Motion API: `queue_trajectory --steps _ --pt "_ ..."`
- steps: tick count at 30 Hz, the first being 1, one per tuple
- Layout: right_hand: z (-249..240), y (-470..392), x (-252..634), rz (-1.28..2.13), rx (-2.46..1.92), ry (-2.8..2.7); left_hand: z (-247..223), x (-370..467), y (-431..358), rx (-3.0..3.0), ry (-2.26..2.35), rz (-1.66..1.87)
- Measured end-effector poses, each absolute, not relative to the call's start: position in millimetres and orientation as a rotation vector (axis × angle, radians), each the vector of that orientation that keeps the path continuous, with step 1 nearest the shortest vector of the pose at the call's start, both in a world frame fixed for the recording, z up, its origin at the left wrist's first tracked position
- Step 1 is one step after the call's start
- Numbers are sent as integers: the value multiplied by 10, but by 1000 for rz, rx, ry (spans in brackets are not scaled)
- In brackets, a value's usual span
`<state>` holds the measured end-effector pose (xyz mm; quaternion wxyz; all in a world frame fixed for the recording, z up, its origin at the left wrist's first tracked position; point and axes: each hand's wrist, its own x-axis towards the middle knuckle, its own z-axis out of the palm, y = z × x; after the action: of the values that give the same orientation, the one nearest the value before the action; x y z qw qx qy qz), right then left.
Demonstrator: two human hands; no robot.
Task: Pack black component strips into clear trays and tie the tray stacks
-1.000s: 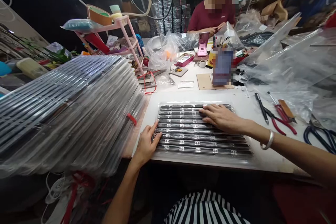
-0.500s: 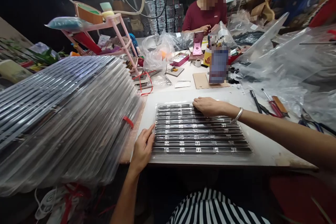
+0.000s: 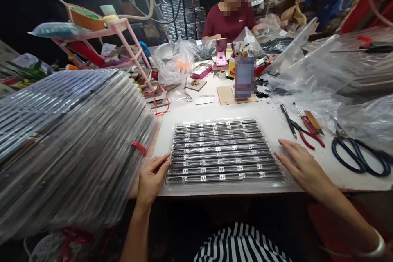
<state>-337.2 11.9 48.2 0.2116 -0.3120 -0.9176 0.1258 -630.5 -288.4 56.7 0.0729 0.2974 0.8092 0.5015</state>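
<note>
A clear plastic tray [image 3: 225, 186] lies flat on the white work table, its rows filled with dark, slim strips [image 3: 215, 151] that carry small shiny white marks. At the tray's left edge is my left hand [image 3: 151, 176], thumb and fingers closed on the rim. My right hand [image 3: 302, 163] is beside the right edge, fingers stretched out and slightly apart, with nothing held. Its fingertips are close to the rim; whether the thumb touches it I cannot tell.
A tall, leaning stack of filled plastic trays [image 3: 76, 147] stands left. To the right lie a pen [image 3: 287, 120], red-handled pliers [image 3: 307, 137], a screwdriver [image 3: 307, 123] and scissors [image 3: 357, 153]. A phone [image 3: 245, 77] stands ahead; a co-worker [image 3: 229, 20] sits opposite.
My right hand has left the strips near the tray's far edge and moved to its right side, opening. My left hand stays at the left rim. The view has shifted slightly right.
</note>
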Motion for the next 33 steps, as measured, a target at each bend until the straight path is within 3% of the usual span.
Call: queue_trajectory --steps 8,16,21,29,33 --pt "335 61 -3588 573 -1002 -2409 561 -6260 -2890 951 2401 1537" --pt "699 11 -3603 1398 -1210 -1898 571 -6214 -2896 1046 2422 1466" --pt "776 -8 -3651 1382 -1161 -1715 581 -6221 -2928 1120 2373 1339" --pt "886 -11 -3640 1706 -997 -1462 626 -6210 -2944 1086 2280 1276" --pt "889 18 -3628 1762 -966 -1414 636 -6219 -2961 794 2124 1561"
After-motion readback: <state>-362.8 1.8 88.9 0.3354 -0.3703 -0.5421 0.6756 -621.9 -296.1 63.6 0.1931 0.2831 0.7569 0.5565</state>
